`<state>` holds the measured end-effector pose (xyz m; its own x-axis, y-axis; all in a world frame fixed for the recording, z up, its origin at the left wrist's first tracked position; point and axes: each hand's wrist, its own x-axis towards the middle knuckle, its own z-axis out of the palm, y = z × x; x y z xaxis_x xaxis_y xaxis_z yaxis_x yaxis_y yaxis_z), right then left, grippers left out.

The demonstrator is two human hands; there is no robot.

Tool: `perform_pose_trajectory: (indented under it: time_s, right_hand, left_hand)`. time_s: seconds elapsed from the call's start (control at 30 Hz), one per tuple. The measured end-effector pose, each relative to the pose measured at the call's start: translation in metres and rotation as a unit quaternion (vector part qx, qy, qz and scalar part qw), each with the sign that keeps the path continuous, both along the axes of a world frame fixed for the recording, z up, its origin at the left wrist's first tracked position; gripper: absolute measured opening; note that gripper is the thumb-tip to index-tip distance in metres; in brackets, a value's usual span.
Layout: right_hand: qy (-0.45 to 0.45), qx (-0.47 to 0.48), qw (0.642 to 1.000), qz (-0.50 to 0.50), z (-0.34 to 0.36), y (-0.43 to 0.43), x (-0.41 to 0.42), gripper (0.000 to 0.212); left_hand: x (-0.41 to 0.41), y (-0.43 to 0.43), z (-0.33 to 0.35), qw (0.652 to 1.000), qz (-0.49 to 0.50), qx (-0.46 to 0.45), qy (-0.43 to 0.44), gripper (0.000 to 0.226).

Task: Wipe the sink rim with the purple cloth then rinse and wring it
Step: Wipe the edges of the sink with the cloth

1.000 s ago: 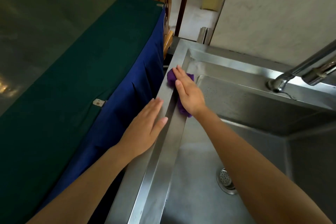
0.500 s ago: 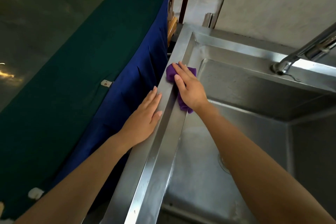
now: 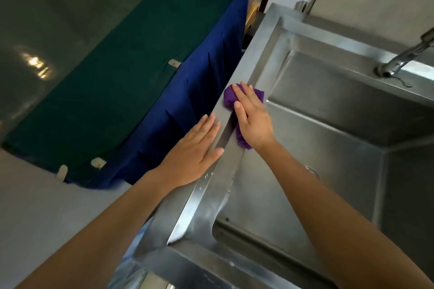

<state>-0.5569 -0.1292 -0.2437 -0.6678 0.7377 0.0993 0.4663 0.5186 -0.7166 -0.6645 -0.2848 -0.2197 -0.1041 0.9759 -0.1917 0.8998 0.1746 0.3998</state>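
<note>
The purple cloth (image 3: 229,98) lies bunched on the left rim (image 3: 211,192) of the stainless steel sink, mostly hidden under my right hand (image 3: 252,116), which presses flat on it with fingers pointing away from me. Only the cloth's far end and a strip near my wrist show. My left hand (image 3: 193,153) rests flat and holds nothing, fingers together, on the outer edge of the same rim just nearer to me. Water droplets sit on the rim below my left hand.
A chrome faucet (image 3: 399,63) reaches over the basin from the right back rim. The drain (image 3: 312,170) peeks out behind my right forearm. A table draped in green and blue cloth (image 3: 199,91) stands close along the sink's left side. A pale wall rises behind.
My right hand has slid the cloth a little toward me along the left rim. My view has pulled back, showing the sink's near corner. My left hand stays on the rim.
</note>
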Motion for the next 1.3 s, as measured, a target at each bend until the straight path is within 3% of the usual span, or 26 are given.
perform_pose_trajectory:
  time_s: [0.1, 0.3, 0.43, 0.53, 0.77, 1.07, 1.3]
  right_hand:
    - [-0.004, -0.009, 1.0, 0.025, 0.002, -0.023, 0.007, 0.043]
    - [-0.01, 0.012, 0.997, 0.08, 0.001, -0.079, 0.028, 0.044]
    - [-0.031, 0.012, 0.995, 0.098, 0.006, -0.109, 0.036, 0.045]
    - [-0.045, 0.01, 0.993, 0.106, 0.009, -0.13, 0.043, 0.046]
    - [-0.089, 0.025, 0.982, 0.166, 0.014, -0.184, 0.07, 0.048]
    - [-0.149, 0.044, 0.96, 0.233, 0.019, -0.218, 0.096, 0.047]
    - [-0.158, 0.074, 0.962, 0.21, 0.031, -0.222, 0.128, 0.039]
  left_hand:
    - [0.012, -0.037, 0.001, 1.0, 0.021, 0.006, -0.005, 0.087]
    - [0.038, -0.109, 0.002, 0.989, 0.092, 0.027, -0.113, 0.092]
    - [0.054, -0.144, 0.008, 0.981, 0.133, 0.046, -0.136, 0.084]
    - [0.068, -0.165, 0.01, 0.981, 0.151, 0.052, -0.106, 0.077]
    - [0.083, -0.182, 0.002, 0.989, 0.145, 0.028, 0.007, 0.086]
    - [0.09, -0.204, 0.013, 0.984, 0.157, 0.033, -0.083, 0.08]
    - [0.087, -0.21, 0.012, 0.987, 0.136, 0.026, -0.082, 0.089]
